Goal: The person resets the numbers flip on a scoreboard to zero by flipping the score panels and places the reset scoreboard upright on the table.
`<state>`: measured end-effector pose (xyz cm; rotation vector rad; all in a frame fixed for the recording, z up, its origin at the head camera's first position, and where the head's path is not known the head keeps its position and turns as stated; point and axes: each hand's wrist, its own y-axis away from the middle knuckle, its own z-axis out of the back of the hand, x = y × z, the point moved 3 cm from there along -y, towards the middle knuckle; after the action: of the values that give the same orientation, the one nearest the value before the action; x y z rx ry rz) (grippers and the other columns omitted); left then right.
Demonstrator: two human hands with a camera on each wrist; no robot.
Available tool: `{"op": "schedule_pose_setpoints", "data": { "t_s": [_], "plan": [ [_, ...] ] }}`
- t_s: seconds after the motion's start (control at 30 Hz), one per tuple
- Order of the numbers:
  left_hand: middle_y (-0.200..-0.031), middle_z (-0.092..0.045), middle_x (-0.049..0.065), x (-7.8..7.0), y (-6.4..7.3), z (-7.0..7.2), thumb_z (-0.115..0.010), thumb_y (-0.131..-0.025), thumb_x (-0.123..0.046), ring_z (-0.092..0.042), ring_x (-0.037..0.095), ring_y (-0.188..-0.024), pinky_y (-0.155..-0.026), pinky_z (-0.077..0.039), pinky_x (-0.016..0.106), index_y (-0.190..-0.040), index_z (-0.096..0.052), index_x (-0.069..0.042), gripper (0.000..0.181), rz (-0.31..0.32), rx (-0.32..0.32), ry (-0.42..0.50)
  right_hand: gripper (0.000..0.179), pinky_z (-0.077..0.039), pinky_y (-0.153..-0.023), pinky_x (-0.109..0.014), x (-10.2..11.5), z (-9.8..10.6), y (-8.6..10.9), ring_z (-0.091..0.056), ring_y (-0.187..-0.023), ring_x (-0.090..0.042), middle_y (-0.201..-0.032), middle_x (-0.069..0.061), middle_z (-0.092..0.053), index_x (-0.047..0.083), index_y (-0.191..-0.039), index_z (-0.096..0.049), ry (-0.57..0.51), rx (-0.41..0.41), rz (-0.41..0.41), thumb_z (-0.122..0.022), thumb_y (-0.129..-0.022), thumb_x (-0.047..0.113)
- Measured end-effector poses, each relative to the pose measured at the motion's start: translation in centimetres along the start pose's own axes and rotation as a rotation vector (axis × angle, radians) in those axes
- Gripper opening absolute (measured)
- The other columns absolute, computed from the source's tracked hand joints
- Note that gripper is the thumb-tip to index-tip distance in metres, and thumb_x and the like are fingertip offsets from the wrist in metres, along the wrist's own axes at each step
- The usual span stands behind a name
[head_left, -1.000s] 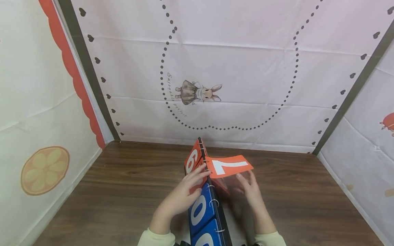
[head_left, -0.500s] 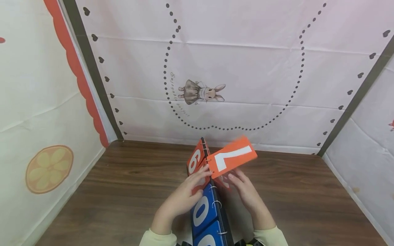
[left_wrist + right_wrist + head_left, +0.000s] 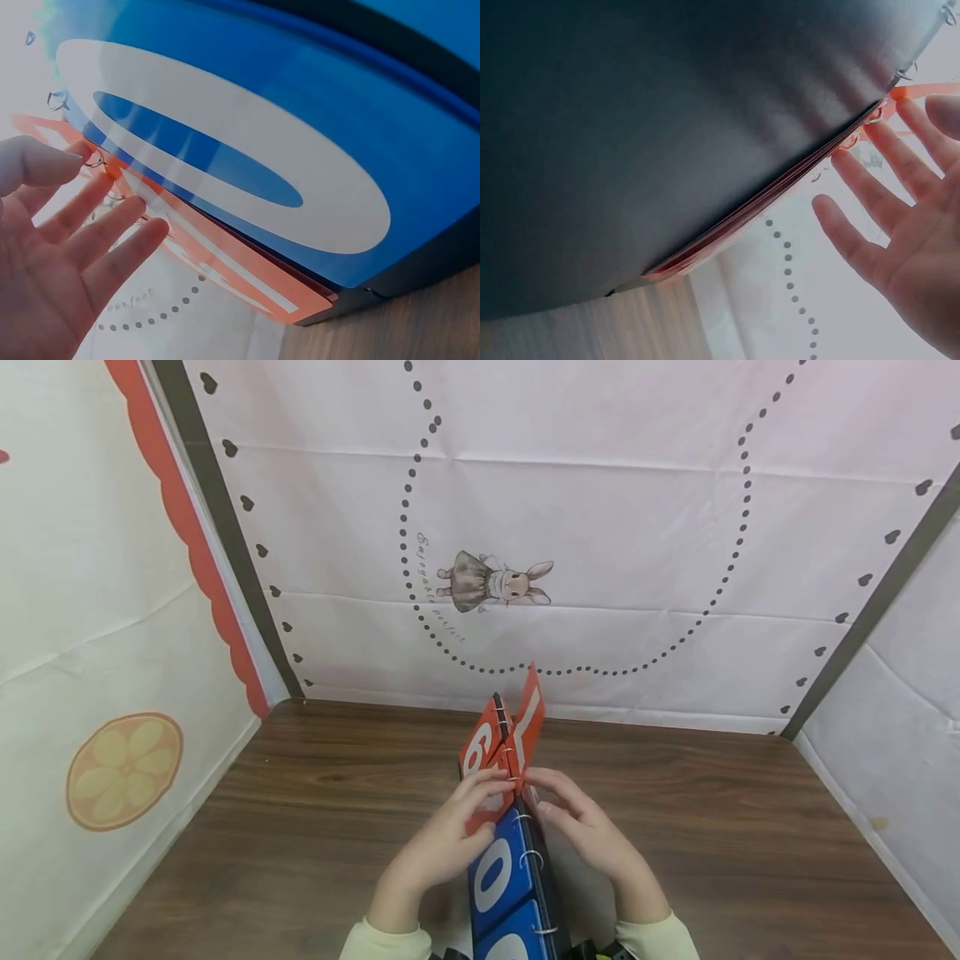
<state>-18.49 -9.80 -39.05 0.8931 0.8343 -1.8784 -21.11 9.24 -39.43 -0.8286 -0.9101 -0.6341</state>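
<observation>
A tabletop flip scoreboard (image 3: 540, 877) stands in front of me, with blue zero cards (image 3: 492, 872) nearer and red cards (image 3: 480, 745) farther off. One red number card (image 3: 529, 714) sticks up from the binder rings, nearly upright and seen almost edge-on. My left hand (image 3: 450, 831) rests its fingers on the left face by the rings, over the nearer red card. My right hand (image 3: 592, 835) is on the other side, its fingertips at the base of the raised card. Both wrist views show extended fingers near the rings (image 3: 94, 159); the right wrist view also shows the dark back panel (image 3: 667, 135).
The scoreboard stands on a brown wood-grain table (image 3: 337, 777). White printed cloth (image 3: 600, 543) with a rabbit picture hangs behind, and similar cloth walls stand at the left and right.
The raised red card has swung up and leftward from lying out to the right to nearly upright. My right hand has moved left and up to the rings; the left hand stays put.
</observation>
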Motion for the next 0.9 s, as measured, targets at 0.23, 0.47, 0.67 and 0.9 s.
{"op": "schedule_pose_setpoints", "data": {
  "t_s": [0.23,0.47,0.67,0.9],
  "plan": [
    [-0.140,-0.036,0.002,0.3,0.0,0.2,-0.053,-0.089,-0.004,-0.046,0.031,-0.118,-0.088,-0.046,0.048,-0.132,-0.046,-0.020,0.046,-0.023,-0.007,0.007,0.041,-0.036,-0.094,-0.057,1.1,-0.6,0.1,-0.037,-0.127,-0.026,-0.141,-0.006,-0.038,0.011,-0.136,-0.044,0.120,0.045,0.082,-0.045,-0.096,0.006],
    [-0.133,-0.049,0.008,0.5,0.2,0.5,-0.055,-0.092,-0.013,-0.052,0.026,-0.108,-0.091,-0.043,0.051,-0.137,-0.044,-0.013,0.047,0.025,-0.006,0.007,0.039,-0.028,-0.101,-0.057,1.9,-1.0,0.2,-0.027,-0.135,-0.019,-0.148,0.006,-0.030,0.019,-0.137,-0.045,0.232,0.061,0.029,-0.040,-0.099,0.013],
    [-0.133,-0.049,0.007,1.9,1.1,1.8,-0.062,-0.088,-0.034,-0.048,0.030,-0.117,-0.093,-0.041,0.051,-0.135,-0.045,-0.014,0.055,0.138,-0.048,0.201,0.037,-0.027,-0.100,-0.059,1.7,-1.2,0.3,-0.027,-0.135,-0.019,-0.147,0.009,-0.031,0.023,-0.137,-0.044,0.251,0.067,-0.033,-0.038,-0.100,0.019],
    [-0.101,-0.064,0.015,4.2,2.5,5.2,-0.048,-0.096,-0.033,-0.063,0.029,-0.079,-0.076,-0.050,0.041,-0.121,-0.054,0.002,0.043,0.185,-0.419,0.441,0.038,-0.028,-0.100,-0.059,1.7,-1.1,0.2,-0.027,-0.135,-0.018,-0.148,0.011,-0.028,0.025,-0.137,-0.045,0.312,0.074,-0.021,-0.038,-0.100,0.020]
  ]
}}
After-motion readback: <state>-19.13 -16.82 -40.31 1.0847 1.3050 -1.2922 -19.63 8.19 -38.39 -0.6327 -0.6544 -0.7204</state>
